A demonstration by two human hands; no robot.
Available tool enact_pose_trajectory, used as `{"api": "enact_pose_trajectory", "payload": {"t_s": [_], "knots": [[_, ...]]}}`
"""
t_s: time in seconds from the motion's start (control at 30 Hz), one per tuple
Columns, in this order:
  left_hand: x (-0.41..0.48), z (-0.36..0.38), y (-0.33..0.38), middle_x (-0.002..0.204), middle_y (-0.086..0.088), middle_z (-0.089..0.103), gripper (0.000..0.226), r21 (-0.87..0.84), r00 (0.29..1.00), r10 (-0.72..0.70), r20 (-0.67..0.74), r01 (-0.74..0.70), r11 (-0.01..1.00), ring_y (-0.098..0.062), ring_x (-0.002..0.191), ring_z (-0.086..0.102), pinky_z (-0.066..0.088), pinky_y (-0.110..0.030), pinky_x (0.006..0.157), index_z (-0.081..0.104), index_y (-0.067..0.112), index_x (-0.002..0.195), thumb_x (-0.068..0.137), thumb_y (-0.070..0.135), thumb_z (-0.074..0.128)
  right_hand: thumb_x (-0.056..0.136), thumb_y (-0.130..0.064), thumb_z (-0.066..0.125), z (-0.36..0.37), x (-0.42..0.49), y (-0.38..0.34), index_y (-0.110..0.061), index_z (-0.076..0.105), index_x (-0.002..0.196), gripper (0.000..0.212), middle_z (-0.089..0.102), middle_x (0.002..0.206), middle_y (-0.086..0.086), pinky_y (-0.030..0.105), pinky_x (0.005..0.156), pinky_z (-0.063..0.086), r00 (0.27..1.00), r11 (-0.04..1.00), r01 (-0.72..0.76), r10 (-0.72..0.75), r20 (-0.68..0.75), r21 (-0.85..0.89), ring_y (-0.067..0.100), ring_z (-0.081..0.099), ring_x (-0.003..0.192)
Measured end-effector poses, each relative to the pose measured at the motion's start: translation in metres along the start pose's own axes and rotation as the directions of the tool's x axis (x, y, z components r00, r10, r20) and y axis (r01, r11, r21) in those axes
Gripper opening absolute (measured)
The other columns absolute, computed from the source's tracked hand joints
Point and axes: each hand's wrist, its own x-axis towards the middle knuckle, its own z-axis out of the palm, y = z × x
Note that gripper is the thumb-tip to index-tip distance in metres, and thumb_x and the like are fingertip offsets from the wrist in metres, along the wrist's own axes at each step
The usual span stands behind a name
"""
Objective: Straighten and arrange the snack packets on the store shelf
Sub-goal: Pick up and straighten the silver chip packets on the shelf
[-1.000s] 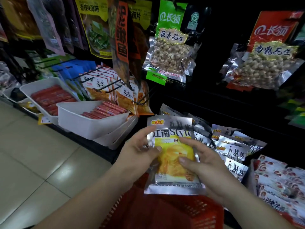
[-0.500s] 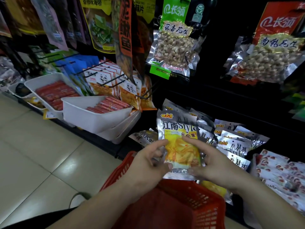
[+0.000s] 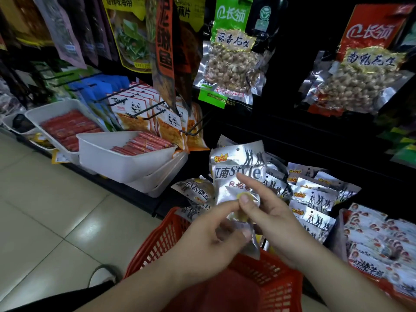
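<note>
left hand (image 3: 209,242) grips the packet (image 3: 236,163) low down, with the thumb across its bottom part and the fingers curled round it. right hand (image 3: 272,217) holds it higher, thumb pressed on the front and forefinger laid up over the print. whether its other fingers are behind the foil i cannot tell. the packet stands upright between the hands, above the far rim of the basket (image 3: 155,242) and just in front of the shelf (image 3: 144,197).

it is probably very light and soft: thin crinkly foil that will bend and slip under the fingers rather than keep its shape. the glossy film looks slippery. it is best taken by the flat sealed edges at top or bottom, or pinched at both sides, and not squeezed in the belly.

it is silver, with black dancing figures and a red-yellow logo at the top, a punched hole, large "style" lettering and a yellow patch lower down.

to the right, a row (image 3: 315,199) of the same packets stands overlapped on the shelf. to the left, a couple of strays (image 3: 198,192) lie turned the wrong way. far left are white trays (image 3: 117,163) of sausages (image 3: 139,146).
</note>
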Motion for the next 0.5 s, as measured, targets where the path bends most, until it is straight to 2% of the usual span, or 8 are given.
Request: {"api": "enact_pose_trajectory", "payload": {"t_s": [0.03, 0.1, 0.17, 0.23, 0.3, 0.33, 0.4, 0.5], "knots": [[0.002, -0.001, -0.002, 0.081, 0.002, 0.068, 0.031, -0.04, 0.998, -0.041, -0.052, 0.039, 0.998, -0.004, 0.065, 0.061, 0.049, -0.02, 0.062, 0.069, 0.037, 0.113, 0.095, 0.012, 0.07, 0.095, -0.034, 0.067, -0.003, 0.001, 0.001, -0.055, 0.065, 0.127, 0.039, 0.074, 0.119, -0.011, 0.027, 0.091, 0.054, 1.0, 1.0, 0.011, -0.012, -0.027, -0.025, 0.011, 0.07, 0.106], [0.009, -0.007, -0.01, 0.087, 0.005, 0.069, 0.027, 0.031, 0.965, -0.072, -0.252, 0.082, 0.996, -0.003, 0.069, 0.065, 0.051, -0.023, 0.062, 0.069, 0.038, 0.098, 0.092, 0.012, 0.075, 0.103, -0.02, 0.062, -0.008, 0.002, 0.005, -0.055, 0.064, 0.128, 0.042, 0.067, 0.125, 0.008, 0.037, 0.085, 0.052, 1.0, 0.998, 0.0, -0.002, -0.027, -0.063, 0.028, 0.062, 0.09], [0.017, -0.02, -0.017, 0.101, 0.004, 0.069, 0.026, 0.014, 0.912, -0.125, -0.39, 0.142, 0.99, -0.007, 0.085, 0.068, 0.057, -0.029, 0.071, 0.068, 0.034, 0.094, 0.087, 0.012, 0.079, 0.105, -0.01, 0.058, -0.01, 0.001, 0.004, -0.054, 0.064, 0.125, 0.049, 0.063, 0.134, -0.012, 0.033, 0.083, 0.056, 1.0, 0.998, -0.012, 0.012, 0.001, -0.069, 0.02, 0.063, 0.088], [0.022, -0.03, -0.013, 0.105, -0.007, 0.073, 0.024, -0.224, 0.906, -0.264, -0.331, 0.197, 0.955, -0.014, 0.087, 0.072, 0.062, -0.041, 0.077, 0.068, 0.024, 0.1, 0.087, 0.008, 0.08, 0.105, -0.005, 0.056, -0.013, 0.0, 0.0, -0.051, 0.066, 0.123, 0.05, 0.061, 0.127, -0.032, 0.024, 0.084, 0.058, 0.999, 0.999, -0.02, 0.021, 0.043, -0.03, 0.005, 0.067, 0.097], [0.024, -0.037, -0.01, 0.1, -0.017, 0.072, 0.026, -0.37, 0.926, -0.305, -0.224, 0.209, 0.905, -0.03, 0.08, 0.07, 0.061, -0.051, 0.073, 0.068, 0.017, 0.108, 0.088, 0.003, 0.077, 0.104, -0.005, 0.057, -0.016, 0.001, -0.002, -0.046, 0.066, 0.123, 0.046, 0.066, 0.115, -0.033, 0.028, 0.089, 0.058, 0.996, 0.999, -0.032, 0.032, 0.08, -0.008, 0.016, 0.069, 0.104], [0.024, -0.04, -0.01, 0.095, -0.019, 0.071, 0.027, -0.371, 0.93, -0.294, -0.223, 0.198, 0.907, -0.031, 0.075, 0.068, 0.062, -0.049, 0.069, 0.069, 0.017, 0.109, 0.088, 0.003, 0.077, 0.103, -0.006, 0.059, -0.017, 0.001, -0.002, -0.045, 0.066, 0.124, 0.045, 0.067, 0.114, -0.032, 0.032, 0.091, 0.058, 0.996, 0.999, -0.038, 0.039, 0.076, -0.018, 0.023, 0.07, 0.106], [0.024, -0.043, -0.007, 0.083, -0.019, 0.07, 0.032, -0.331, 0.928, -0.276, -0.249, 0.186, 0.925, -0.025, 0.066, 0.065, 0.057, -0.036, 0.06, 0.071, 0.023, 0.111, 0.087, 0.002, 0.077, 0.099, -0.011, 0.066, -0.017, 0.002, -0.003, -0.047, 0.067, 0.124, 0.043, 0.065, 0.116, -0.034, 0.038, 0.093, 0.059, 0.999, 0.999, -0.04, 0.041, 0.028, -0.034, 0.023, 0.071, 0.105], [0.024, -0.041, -0.001, 0.074, -0.025, 0.068, 0.045, -0.355, 0.938, -0.293, -0.184, 0.214, 0.91, -0.025, 0.06, 0.061, 0.053, -0.031, 0.058, 0.067, 0.028, 0.124, 0.091, -0.002, 0.072, 0.094, -0.013, 0.073, -0.014, 0.001, -0.002, -0.045, 0.067, 0.127, 0.046, 0.059, 0.132, -0.029, 0.025, 0.085, 0.06, 0.999, 0.999, -0.026, 0.025, -0.031, -0.027, -0.005, 0.065, 0.112]]}}
